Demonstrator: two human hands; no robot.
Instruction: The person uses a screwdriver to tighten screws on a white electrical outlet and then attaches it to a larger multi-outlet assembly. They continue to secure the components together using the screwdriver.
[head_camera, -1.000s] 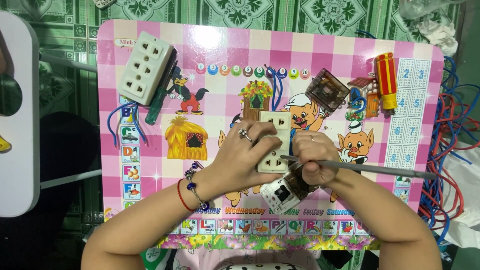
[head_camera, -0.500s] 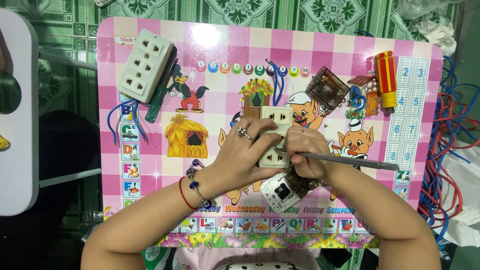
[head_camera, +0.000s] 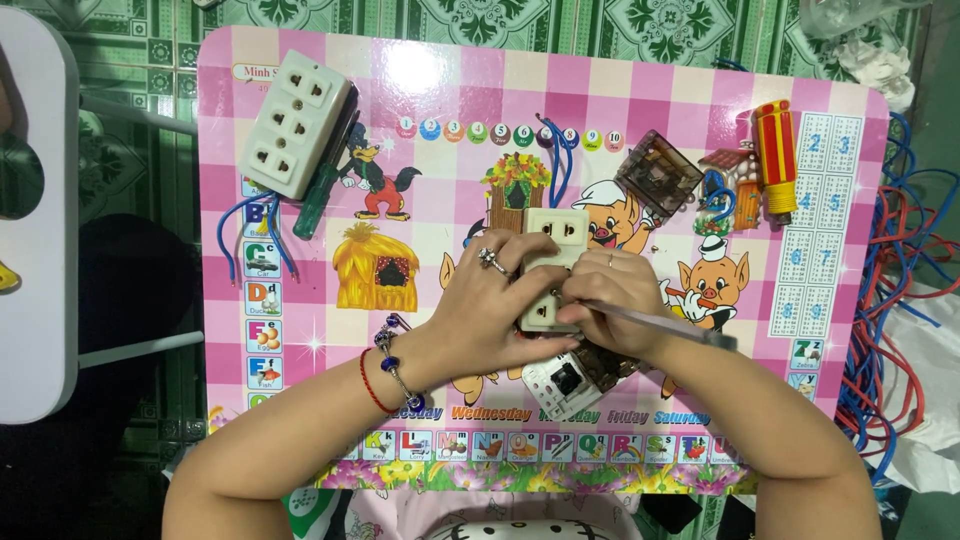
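Both hands meet at centre frame over a pink checked table (head_camera: 640, 90) printed with cartoon figures.

The left hand (head_camera: 490, 310) is curled around the left side of a cream socket (head_camera: 552, 245), fingers wrapped on its edge, with a ring on 1 finger and 2 bracelets at the wrist. The socket lies lengthwise up the frame; its upper half, with 1 outlet pair, shows above the fingers, and its lower end shows between the 2 hands.

The right hand (head_camera: 612, 312) is closed in a pinch on a slim grey tool (head_camera: 660, 322). The shaft runs from the socket's lower right edge out toward the right of the frame. The tip is hidden by the fingers, so contact with the socket cannot be confirmed.

Just below the hands lies a white switch module (head_camera: 562, 380) with a dark centre, partly covered by the right hand.

Upper left: a larger white socket block (head_camera: 292, 125) with 3 outlet pairs, lying tilted. A green screwdriver (head_camera: 322, 190) lies along its right edge, and blue wires (head_camera: 240, 215) trail below it.

Upper right of centre: a clear brownish plastic part (head_camera: 660, 172). Further right: a red and yellow tool (head_camera: 775, 155), upright in the frame.

Right edge, off the table: a tangle of red and blue cables (head_camera: 895, 270).
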